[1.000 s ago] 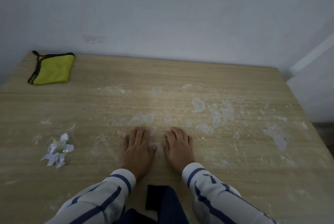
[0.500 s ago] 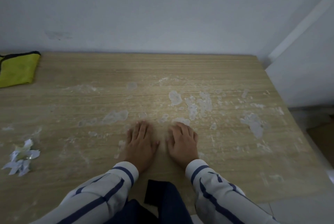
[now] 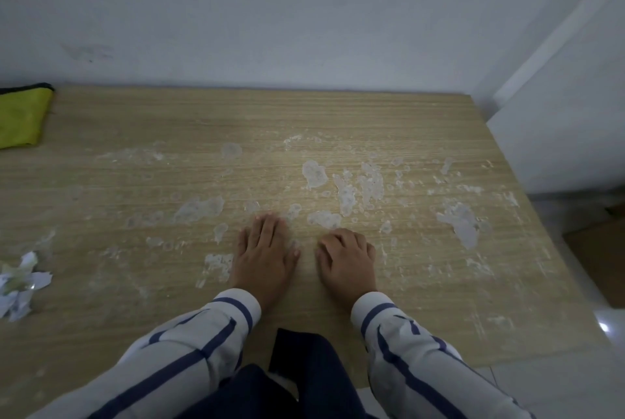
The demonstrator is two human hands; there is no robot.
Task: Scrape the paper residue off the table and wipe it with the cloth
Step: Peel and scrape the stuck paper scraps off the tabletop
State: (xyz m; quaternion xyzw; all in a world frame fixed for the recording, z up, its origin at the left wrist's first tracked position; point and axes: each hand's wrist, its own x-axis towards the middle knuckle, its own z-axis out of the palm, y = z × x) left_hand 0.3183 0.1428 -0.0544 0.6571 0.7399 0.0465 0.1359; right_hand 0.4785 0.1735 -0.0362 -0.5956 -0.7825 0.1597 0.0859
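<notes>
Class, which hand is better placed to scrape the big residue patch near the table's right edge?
Right. The right hand rests nearer the patch; the left hand lies flat farther left and would need to reach across.

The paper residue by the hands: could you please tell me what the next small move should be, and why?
Probably push the right hand forward to scrape the residue patch just beyond its fingertips: it and the left hand rest empty on the table, and the yellow cloth lies far left; wiping can wait.
</notes>
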